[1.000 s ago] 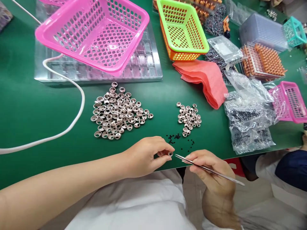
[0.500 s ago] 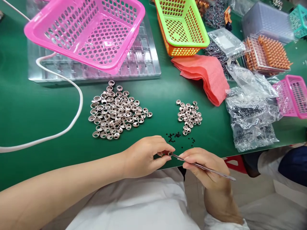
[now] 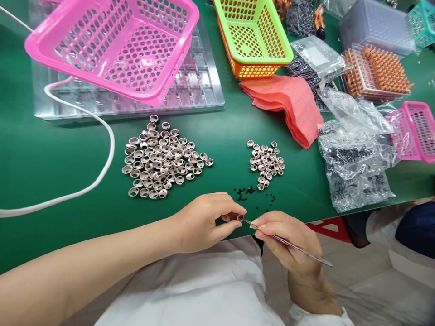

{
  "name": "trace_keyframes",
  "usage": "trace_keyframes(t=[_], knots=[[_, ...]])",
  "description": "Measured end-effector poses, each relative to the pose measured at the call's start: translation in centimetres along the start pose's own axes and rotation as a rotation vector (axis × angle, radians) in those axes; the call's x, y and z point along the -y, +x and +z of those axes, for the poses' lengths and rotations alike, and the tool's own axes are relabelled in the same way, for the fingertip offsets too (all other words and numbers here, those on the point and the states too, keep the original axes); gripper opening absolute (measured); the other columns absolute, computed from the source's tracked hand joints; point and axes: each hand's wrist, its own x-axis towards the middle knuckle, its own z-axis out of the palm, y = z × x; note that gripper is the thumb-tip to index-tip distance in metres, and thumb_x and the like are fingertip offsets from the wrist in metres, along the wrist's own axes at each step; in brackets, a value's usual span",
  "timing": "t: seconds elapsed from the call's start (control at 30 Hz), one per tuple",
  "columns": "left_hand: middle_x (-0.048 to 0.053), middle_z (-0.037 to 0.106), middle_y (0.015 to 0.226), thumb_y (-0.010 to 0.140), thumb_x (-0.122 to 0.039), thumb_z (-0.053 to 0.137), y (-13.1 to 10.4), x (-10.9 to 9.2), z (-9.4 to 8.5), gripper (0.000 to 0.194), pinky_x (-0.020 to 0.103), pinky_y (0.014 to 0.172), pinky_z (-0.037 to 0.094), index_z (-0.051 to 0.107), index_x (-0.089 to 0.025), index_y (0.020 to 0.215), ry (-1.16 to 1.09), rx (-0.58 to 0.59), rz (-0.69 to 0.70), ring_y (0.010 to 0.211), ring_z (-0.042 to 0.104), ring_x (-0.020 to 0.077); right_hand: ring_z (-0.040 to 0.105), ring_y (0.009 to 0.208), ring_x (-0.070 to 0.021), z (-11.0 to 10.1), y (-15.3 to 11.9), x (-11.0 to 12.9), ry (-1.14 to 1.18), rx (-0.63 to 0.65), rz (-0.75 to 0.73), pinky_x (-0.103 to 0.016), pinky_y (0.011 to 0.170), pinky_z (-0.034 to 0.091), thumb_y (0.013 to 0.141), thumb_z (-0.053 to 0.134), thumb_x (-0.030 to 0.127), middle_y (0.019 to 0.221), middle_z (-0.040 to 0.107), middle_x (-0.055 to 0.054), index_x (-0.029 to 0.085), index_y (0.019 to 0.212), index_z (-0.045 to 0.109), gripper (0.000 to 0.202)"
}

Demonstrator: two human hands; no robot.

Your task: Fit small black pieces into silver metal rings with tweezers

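Note:
Pinched between the thumb and fingertips of my left hand (image 3: 204,222) is a small metal ring-shaped cap (image 3: 240,218). My right hand (image 3: 288,237) is closed around a pair of thin metal tweezers (image 3: 299,248), and their tip meets the cap's opening. Whether the tip holds anything is too small to tell. Tiny black parts (image 3: 249,190) lie scattered on the green table (image 3: 84,231) just beyond my fingers. Past them sits a small cluster of similar metal caps (image 3: 267,160). A larger pile of these caps (image 3: 159,158) spreads out to the left.
A pink basket (image 3: 136,90) rests on a clear compartment tray (image 3: 204,86). A white cable (image 3: 110,149) curves on the left. A green basket (image 3: 258,59), red cloth (image 3: 292,102), plastic bags (image 3: 356,167) and orange parts (image 3: 387,70) are on the right.
The whole view has shifted slightly, moving the table's contents a little left in the picture. Both hands keep the same grips, with the tweezers' tip still at the cap.

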Motion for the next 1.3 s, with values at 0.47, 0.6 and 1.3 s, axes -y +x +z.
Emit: trace_keyframes(t=[0.47,0.6,1.3], knots=[[0.006,0.074,0.081,0.091,-0.010,0.070,0.0,0.0,0.0,0.017,0.021,0.067,0.055,0.076,-0.010,0.107,0.004,0.003,-0.001,0.074,0.068,0.0143,0.075,0.098,-0.0181,0.0,-0.2,0.2,-0.018,-0.062,-0.016,-0.029,0.082,0.065,0.087,0.068,-0.002,0.104,0.076,-0.008,0.015,0.115,0.067,0.032],[0.006,0.074,0.080,0.090,-0.010,0.069,0.1,0.0,0.1,0.017,0.022,0.067,0.054,0.076,-0.010,0.106,0.024,0.005,0.011,0.074,0.067,0.0151,0.075,0.098,-0.0180,-0.1,0.1,0.2,-0.019,-0.040,-0.032,-0.029,0.081,0.065,0.088,0.068,-0.002,0.103,0.076,-0.008,0.015,0.117,0.066,0.034],[0.006,0.074,0.084,0.091,-0.007,0.060,0.1,-0.1,-0.2,0.025,0.024,0.069,0.054,0.074,-0.013,0.112,0.041,0.060,0.054,0.078,0.066,0.0159,0.074,0.096,-0.0159,-0.3,1.3,-0.3,0.061,0.104,-0.056,-0.028,0.082,0.064,0.091,0.064,0.002,0.098,0.076,-0.006,0.019,0.115,0.063,0.029]])
